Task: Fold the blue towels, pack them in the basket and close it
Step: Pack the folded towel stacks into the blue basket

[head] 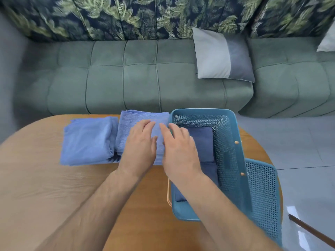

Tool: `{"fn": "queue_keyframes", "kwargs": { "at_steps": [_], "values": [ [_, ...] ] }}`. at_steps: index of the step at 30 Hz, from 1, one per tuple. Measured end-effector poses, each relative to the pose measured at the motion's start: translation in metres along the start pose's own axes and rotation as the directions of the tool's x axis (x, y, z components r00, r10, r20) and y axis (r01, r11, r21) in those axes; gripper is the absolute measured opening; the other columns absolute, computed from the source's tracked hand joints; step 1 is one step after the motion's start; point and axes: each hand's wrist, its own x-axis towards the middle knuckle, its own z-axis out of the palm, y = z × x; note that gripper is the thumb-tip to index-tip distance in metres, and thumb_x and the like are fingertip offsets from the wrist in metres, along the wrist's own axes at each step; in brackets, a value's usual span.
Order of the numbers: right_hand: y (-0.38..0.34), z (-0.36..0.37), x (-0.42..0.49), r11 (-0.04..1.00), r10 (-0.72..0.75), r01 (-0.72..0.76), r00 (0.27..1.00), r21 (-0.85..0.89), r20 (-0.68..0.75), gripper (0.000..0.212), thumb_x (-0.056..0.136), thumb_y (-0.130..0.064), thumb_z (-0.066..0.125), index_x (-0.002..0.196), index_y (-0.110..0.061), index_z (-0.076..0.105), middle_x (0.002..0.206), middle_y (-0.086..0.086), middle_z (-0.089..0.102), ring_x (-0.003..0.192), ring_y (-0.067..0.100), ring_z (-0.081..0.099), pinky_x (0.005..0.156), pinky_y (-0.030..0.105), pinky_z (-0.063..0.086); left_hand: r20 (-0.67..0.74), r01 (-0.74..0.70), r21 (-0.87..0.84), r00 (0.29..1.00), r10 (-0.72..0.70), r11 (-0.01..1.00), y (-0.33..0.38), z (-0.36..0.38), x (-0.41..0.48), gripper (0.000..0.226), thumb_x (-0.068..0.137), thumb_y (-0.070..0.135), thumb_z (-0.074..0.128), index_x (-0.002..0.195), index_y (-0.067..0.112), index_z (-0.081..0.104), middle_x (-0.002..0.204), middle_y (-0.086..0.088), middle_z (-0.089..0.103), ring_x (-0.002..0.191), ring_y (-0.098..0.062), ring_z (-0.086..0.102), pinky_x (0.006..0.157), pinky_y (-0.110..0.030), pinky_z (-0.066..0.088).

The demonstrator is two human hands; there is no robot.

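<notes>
Two light blue folded towels lie side by side on the wooden table (45,178). My left hand (140,144) and my right hand (178,147) both rest flat, fingers straight, on the right-hand towel (130,124), which sits against the basket's left wall. The other light blue towel (87,142) lies to its left, untouched. The teal mesh basket (230,151) stands open at the right of the table, with dark blue folded towels (201,142) inside. Its mesh lid (262,194) hangs open off the right side.
A green sofa (126,78) runs along the far side of the table, with a grey two-tone cushion (221,55) on it. Grey tiled floor (299,142) shows at right, and a dark wooden leg (311,230) slants at lower right.
</notes>
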Motion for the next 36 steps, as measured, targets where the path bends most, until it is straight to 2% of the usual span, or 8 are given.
{"fn": "queue_keyframes", "kwargs": {
  "at_steps": [8, 11, 14, 20, 26, 32, 34, 36],
  "values": [
    [-0.109, 0.061, 0.022, 0.982, -0.156, 0.122, 0.957, 0.148, 0.246, 0.062, 0.096, -0.013, 0.054, 0.154, -0.014, 0.032, 0.137, 0.012, 0.049, 0.12, 0.034, 0.048, 0.093, 0.041, 0.042, -0.004, 0.364, 0.194, 0.929, -0.37, 0.911, -0.133, -0.055, -0.038, 0.047, 0.093, 0.028, 0.055, 0.136, 0.009, 0.055, 0.142, -0.015, 0.049, 0.129, -0.036, 0.046, 0.105, -0.048, 0.039],
    [-0.14, 0.082, 0.024, 0.986, -0.079, 0.028, 0.945, 0.163, 0.316, 0.052, 0.105, -0.027, 0.044, 0.153, -0.016, 0.028, 0.131, 0.013, 0.05, 0.118, 0.033, 0.05, 0.09, 0.043, 0.045, 0.021, 0.558, 0.206, 0.819, -0.574, 0.804, -0.165, -0.072, -0.055, 0.058, 0.097, 0.041, 0.055, 0.15, 0.023, 0.04, 0.154, -0.015, 0.034, 0.136, -0.036, 0.036, 0.109, -0.049, 0.036],
    [-0.16, 0.091, 0.031, 0.986, 0.027, -0.081, 0.94, 0.145, 0.34, 0.051, 0.106, -0.037, 0.041, 0.151, -0.016, 0.03, 0.128, 0.015, 0.047, 0.115, 0.036, 0.053, 0.085, 0.042, 0.047, 0.098, 0.632, 0.122, 0.76, -0.643, 0.765, -0.184, -0.081, -0.059, 0.065, 0.097, 0.045, 0.055, 0.155, 0.027, 0.03, 0.15, -0.018, 0.032, 0.137, -0.035, 0.035, 0.11, -0.043, 0.032],
    [-0.18, 0.09, 0.045, 0.92, 0.215, -0.316, 0.902, 0.233, 0.375, 0.042, 0.1, -0.029, 0.053, 0.139, -0.019, 0.04, 0.123, 0.014, 0.041, 0.094, 0.039, 0.062, 0.083, 0.042, 0.052, 0.121, 0.728, -0.122, 0.686, -0.717, 0.675, -0.206, -0.095, -0.054, 0.058, 0.093, 0.042, 0.061, 0.146, 0.028, 0.042, 0.139, -0.011, 0.049, 0.129, -0.028, 0.044, 0.103, -0.036, 0.037],
    [-0.179, 0.062, 0.051, 0.76, 0.291, -0.548, 0.767, 0.349, 0.572, 0.055, 0.089, -0.017, 0.049, 0.14, -0.038, 0.042, 0.122, 0.005, 0.035, 0.069, 0.019, 0.06, 0.053, 0.024, 0.041, 0.253, 0.793, -0.311, 0.601, -0.758, 0.524, -0.205, -0.118, -0.056, 0.035, 0.089, 0.03, 0.066, 0.121, 0.031, 0.051, 0.094, 0.002, 0.061, 0.069, -0.013, 0.055, 0.061, -0.029, 0.043],
    [-0.17, 0.059, 0.033, 0.692, 0.186, -0.553, 0.757, 0.463, 0.626, 0.058, 0.086, -0.023, 0.053, 0.142, -0.039, 0.046, 0.117, -0.009, 0.058, 0.092, 0.011, 0.062, 0.076, 0.028, 0.05, 0.469, 0.864, -0.343, 0.497, -0.731, 0.367, -0.199, -0.121, -0.077, 0.032, 0.086, 0.029, 0.073, 0.112, 0.033, 0.055, 0.095, 0.002, 0.066, 0.07, -0.018, 0.056, 0.06, -0.029, 0.039],
    [-0.164, 0.062, 0.025, 0.686, 0.175, -0.522, 0.795, 0.507, 0.581, 0.056, 0.087, -0.025, 0.055, 0.141, -0.04, 0.048, 0.122, -0.011, 0.057, 0.108, 0.012, 0.057, 0.092, 0.033, 0.051, 0.473, 0.835, -0.444, 0.526, -0.706, 0.324, -0.194, -0.123, -0.081, 0.031, 0.086, 0.023, 0.075, 0.112, 0.028, 0.058, 0.097, -0.001, 0.07, 0.071, -0.015, 0.062, 0.063, -0.029, 0.043],
    [-0.158, 0.063, 0.018, 0.727, 0.166, -0.437, 0.861, 0.53, 0.481, 0.049, 0.091, -0.026, 0.056, 0.138, -0.04, 0.053, 0.107, -0.021, 0.054, 0.121, 0.013, 0.042, 0.105, 0.037, 0.043, 0.415, 0.763, -0.567, 0.59, -0.693, 0.31, -0.186, -0.129, -0.085, 0.03, 0.087, 0.017, 0.076, 0.112, 0.023, 0.061, 0.104, -0.007, 0.074, 0.078, -0.013, 0.07, 0.067, -0.028, 0.049]
  ]
}}
